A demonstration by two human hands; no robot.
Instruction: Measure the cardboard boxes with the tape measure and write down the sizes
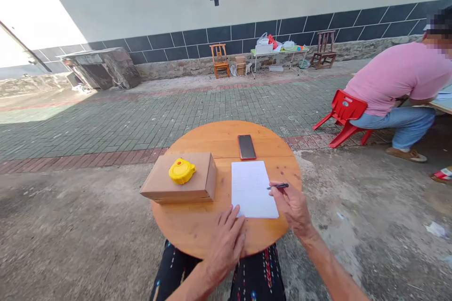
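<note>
My right hand [292,207] is closed around a dark pen [281,186], whose tip points left over the right edge of a white sheet of paper [251,190]. Flat on the table, my left hand [228,235] has its fingers stretched out, with the fingertips at the paper's lower left corner. Beyond the sheet lies a dark phone [246,146] with a red rim. To the left, a closed cardboard box [158,178] carries a yellow tape measure [181,170] with a red button. Any writing on the paper is too faint to read.
All of this sits on a round wooden table [192,225] over my knees. At right, a person in a pink shirt [395,75] sits on a red chair [348,108] at another table. By the wall stand a wooden chair [220,62] and a cluttered folding table [300,50].
</note>
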